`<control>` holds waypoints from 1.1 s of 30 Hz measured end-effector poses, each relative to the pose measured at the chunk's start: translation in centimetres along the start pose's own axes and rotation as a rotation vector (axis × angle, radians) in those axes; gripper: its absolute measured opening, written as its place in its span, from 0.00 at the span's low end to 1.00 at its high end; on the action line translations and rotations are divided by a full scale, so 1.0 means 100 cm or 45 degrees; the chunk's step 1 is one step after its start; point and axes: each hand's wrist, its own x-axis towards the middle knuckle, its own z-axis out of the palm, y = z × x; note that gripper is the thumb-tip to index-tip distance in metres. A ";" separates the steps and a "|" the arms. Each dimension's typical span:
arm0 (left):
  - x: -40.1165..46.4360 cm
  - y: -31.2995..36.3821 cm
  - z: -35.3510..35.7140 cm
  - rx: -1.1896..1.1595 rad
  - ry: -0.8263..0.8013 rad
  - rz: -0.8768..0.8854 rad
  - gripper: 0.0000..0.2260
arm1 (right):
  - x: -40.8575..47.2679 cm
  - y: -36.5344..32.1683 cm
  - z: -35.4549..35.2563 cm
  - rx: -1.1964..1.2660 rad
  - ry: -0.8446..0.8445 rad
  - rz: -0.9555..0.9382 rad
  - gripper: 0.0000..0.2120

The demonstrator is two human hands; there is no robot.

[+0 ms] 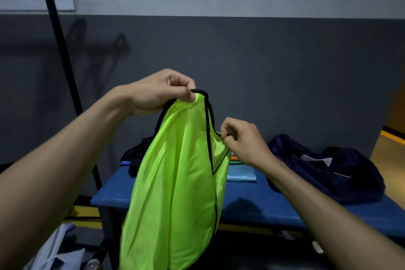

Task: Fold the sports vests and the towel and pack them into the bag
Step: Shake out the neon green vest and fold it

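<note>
Head view: I have the neon vest hanging at centre over the blue bench. My left hand pinches its top strap at 12 o'clock; my right hand pinches the other shoulder at 2 o'clock. I judge folding just starting: next, match shoulders. Bag waits at 3 o'clock.

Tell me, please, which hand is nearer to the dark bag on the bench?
Right. The right hand pinches the green vest just left of the dark bag; the left hand is higher and farther left.

Bag on bench, right end
</note>
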 end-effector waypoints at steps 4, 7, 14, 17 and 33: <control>-0.001 -0.009 0.000 0.012 0.130 -0.046 0.06 | -0.009 0.004 -0.006 0.368 -0.012 0.070 0.22; -0.001 -0.009 0.006 0.064 0.114 -0.063 0.07 | -0.016 0.004 -0.009 0.476 -0.049 0.070 0.15; 0.010 0.006 0.034 0.185 -0.017 -0.058 0.07 | -0.022 -0.020 -0.011 0.399 0.128 -0.150 0.16; 0.016 0.007 0.043 0.221 -0.088 -0.053 0.09 | -0.017 -0.025 -0.015 0.301 0.253 -0.259 0.13; 0.052 -0.045 0.054 0.221 -0.068 0.055 0.04 | 0.005 0.049 -0.032 0.253 -0.066 0.032 0.16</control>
